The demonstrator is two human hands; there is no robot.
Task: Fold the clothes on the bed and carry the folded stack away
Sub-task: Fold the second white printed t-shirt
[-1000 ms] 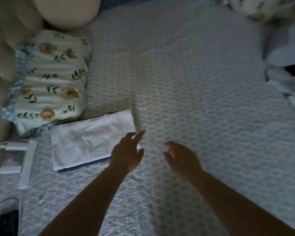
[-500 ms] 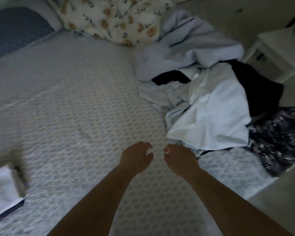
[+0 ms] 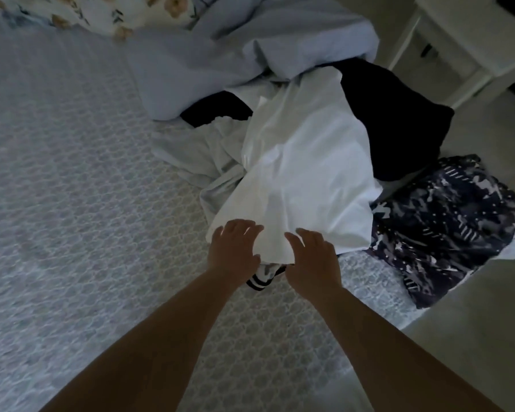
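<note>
A heap of unfolded clothes lies on the right side of the bed. On top is a white garment. A black garment sits behind it, and a dark patterned one hangs at the bed's right edge. A pale grey piece is under the white one. A black-and-white striped bit peeks out below the white hem. My left hand rests with spread fingers on the near corner of the white garment. My right hand hovers at the same hem, fingers relaxed, holding nothing.
A light blue duvet is bunched at the back, with a floral pillow beyond it. A white bedside table stands off the bed at the upper right. The floor lies to the right of the bed.
My view has swung right from the folded white piece by the pillow to the clothes heap. Both hands have moved forward and now reach the white garment's near edge.
</note>
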